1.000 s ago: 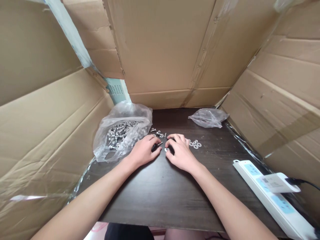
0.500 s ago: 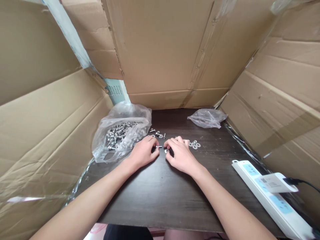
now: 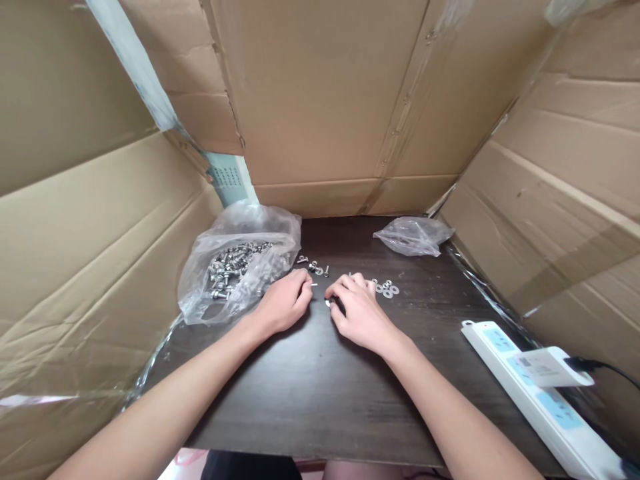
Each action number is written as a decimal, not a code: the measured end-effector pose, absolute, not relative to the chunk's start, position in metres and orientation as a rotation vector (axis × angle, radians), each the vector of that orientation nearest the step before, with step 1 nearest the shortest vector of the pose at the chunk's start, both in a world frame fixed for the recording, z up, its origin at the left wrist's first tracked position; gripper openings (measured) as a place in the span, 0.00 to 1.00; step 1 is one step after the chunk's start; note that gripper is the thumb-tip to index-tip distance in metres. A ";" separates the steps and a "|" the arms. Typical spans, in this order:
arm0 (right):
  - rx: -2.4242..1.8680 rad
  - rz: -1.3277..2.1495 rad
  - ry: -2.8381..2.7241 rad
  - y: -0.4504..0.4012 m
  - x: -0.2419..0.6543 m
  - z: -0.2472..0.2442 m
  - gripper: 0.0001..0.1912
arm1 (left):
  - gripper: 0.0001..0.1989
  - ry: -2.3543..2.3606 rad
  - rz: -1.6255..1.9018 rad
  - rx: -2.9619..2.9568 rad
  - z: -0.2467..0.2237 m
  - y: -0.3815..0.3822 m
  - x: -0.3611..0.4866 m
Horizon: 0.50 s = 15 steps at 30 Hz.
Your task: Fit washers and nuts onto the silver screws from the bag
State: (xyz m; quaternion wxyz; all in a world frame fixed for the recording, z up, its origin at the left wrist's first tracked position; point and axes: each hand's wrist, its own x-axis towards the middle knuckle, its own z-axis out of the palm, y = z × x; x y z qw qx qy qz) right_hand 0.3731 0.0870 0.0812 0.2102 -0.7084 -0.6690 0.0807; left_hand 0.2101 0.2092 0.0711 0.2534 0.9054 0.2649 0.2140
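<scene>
We see both forearms angling inward over the dark bench (image 3: 300, 393). The left hand (image 3: 285, 300), back upward and fingers curled, is closed on a small screw (image 3: 315, 285), whose shank (the only part we can make out) points toward the right hand (image 3: 359, 310). There we find the fingers arched, thumb and forefinger pinching a washer (image 3: 328, 303) just above the bench, the two hands slightly apart.

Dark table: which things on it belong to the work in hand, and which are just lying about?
Likely in use:
bolt in left hand
washer at right hand
loose washers
loose bolts
bag of bolts

Apparently just lying about:
power strip
plugged-in adapter
small plastic bag
</scene>
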 end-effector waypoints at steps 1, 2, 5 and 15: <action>-1.977 0.199 -1.858 0.087 0.373 0.081 0.08 | 0.13 0.706 0.584 2.462 0.071 0.210 0.210; -1.985 0.177 -1.853 0.087 0.373 0.081 0.08 | 0.15 0.690 0.578 2.465 0.071 0.210 0.210; -2.010 0.126 -1.833 0.086 0.372 0.079 0.07 | 0.18 0.624 0.541 2.471 0.072 0.209 0.210; -2.038 0.314 -1.730 0.089 0.375 0.078 0.05 | 0.16 0.573 0.626 2.395 0.074 0.207 0.208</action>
